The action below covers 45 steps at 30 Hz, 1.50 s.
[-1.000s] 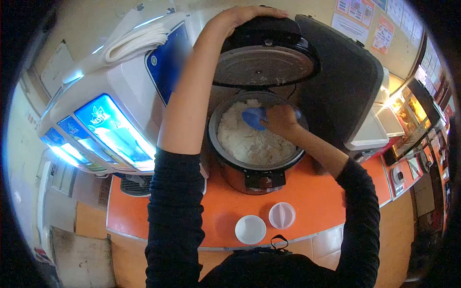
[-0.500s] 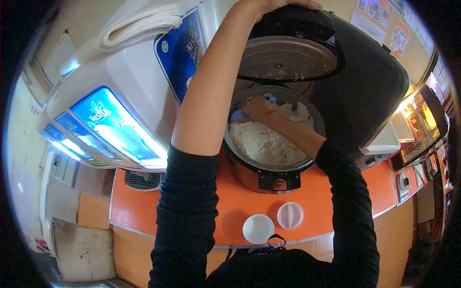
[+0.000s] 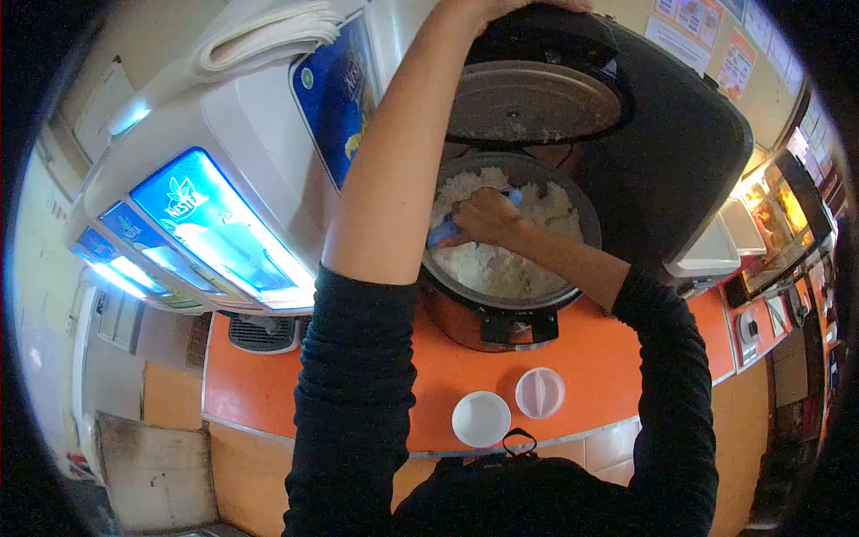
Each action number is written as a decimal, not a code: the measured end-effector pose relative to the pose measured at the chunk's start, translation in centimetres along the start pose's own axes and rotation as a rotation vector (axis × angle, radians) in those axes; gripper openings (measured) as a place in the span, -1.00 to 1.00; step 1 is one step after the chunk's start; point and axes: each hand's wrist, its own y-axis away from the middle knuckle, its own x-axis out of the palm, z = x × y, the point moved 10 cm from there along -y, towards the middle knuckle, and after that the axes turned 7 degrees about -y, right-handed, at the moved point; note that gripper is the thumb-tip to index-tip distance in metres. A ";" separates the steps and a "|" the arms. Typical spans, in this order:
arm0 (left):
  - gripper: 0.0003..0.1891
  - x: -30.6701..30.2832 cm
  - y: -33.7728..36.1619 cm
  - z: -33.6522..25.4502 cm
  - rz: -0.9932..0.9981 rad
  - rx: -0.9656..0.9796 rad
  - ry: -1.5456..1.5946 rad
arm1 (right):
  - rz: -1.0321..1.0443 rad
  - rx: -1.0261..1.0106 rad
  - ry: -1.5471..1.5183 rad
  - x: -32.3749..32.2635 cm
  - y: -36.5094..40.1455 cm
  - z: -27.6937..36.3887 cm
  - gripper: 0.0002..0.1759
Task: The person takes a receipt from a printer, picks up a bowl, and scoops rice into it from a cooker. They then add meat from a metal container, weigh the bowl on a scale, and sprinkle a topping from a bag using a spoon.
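A large rice cooker (image 3: 488, 322) stands open on the orange counter (image 3: 358, 376), its pot full of white rice (image 3: 501, 264). My left hand (image 3: 506, 7) is raised at the top of the view, gripping the black lid (image 3: 537, 94) and holding it up. My right hand (image 3: 488, 217) is down in the pot, closed around a blue rice scoop (image 3: 445, 234) whose blade is pushed into the rice at the left side. In front of the cooker sit an empty white bowl (image 3: 480, 418) and a white round lid (image 3: 540, 392), side by side near the counter's front edge.
A lit drinks dispenser (image 3: 215, 224) with blue panels stands left of the cooker, folded white cloths (image 3: 268, 36) on top. A big dark appliance (image 3: 680, 152) stands right of it. A heated display case (image 3: 778, 224) is at far right. Posters (image 3: 707, 45) hang on the wall.
My right hand has swept the blue scoop from the middle of the pot to its left side and dug it into the rice. My view shifted slightly; the left hand keeps the lid up.
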 end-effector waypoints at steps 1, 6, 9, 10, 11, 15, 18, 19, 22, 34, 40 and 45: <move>-0.41 -0.3 0.2 0.4 -0.047 -0.067 -0.023 | 0.003 0.004 -0.004 0.4 0.7 0.0 -0.09; -0.45 -0.4 -0.9 1.1 0.003 0.006 0.026 | -0.004 0.047 -0.070 -1.6 4.3 0.9 -0.09; -0.46 0.6 -0.8 -0.3 0.092 0.075 0.147 | 0.060 0.121 -0.179 0.3 6.8 1.0 -0.13; -0.47 -0.2 -0.4 0.3 -0.025 -0.032 0.067 | 0.063 0.117 -0.169 0.3 7.2 0.7 -0.13; -0.47 -0.6 0.9 0.6 -0.134 -0.148 -0.011 | 0.095 0.137 -0.203 0.4 7.7 0.8 -0.15; -0.47 -0.5 2.1 -0.6 -0.092 -0.113 0.005 | 0.170 0.145 -0.232 0.5 9.4 0.7 -0.24; -0.47 -0.6 1.2 0.0 -0.074 -0.086 0.065 | 0.155 0.229 -0.341 0.3 11.4 -0.3 -0.23; -0.46 -0.9 1.3 0.6 -0.094 -0.134 0.054 | 0.159 0.232 -0.343 0.6 11.7 -0.7 -0.23; -0.43 -1.1 1.2 1.2 -0.121 -0.119 0.036 | 0.213 0.325 -0.410 2.6 13.0 -3.7 -0.32; -0.58 4.7 10.6 -1.8 -0.182 -0.044 0.099 | 0.182 0.236 -0.523 0.9 23.8 -8.0 -0.75; -0.28 13.0 18.0 3.4 -0.400 0.022 -0.288 | 0.667 0.626 -1.413 3.4 30.3 8.4 -0.70; -0.10 19.2 23.6 5.6 -0.496 0.108 -0.256 | 0.629 0.694 -1.482 16.2 31.3 15.4 -0.69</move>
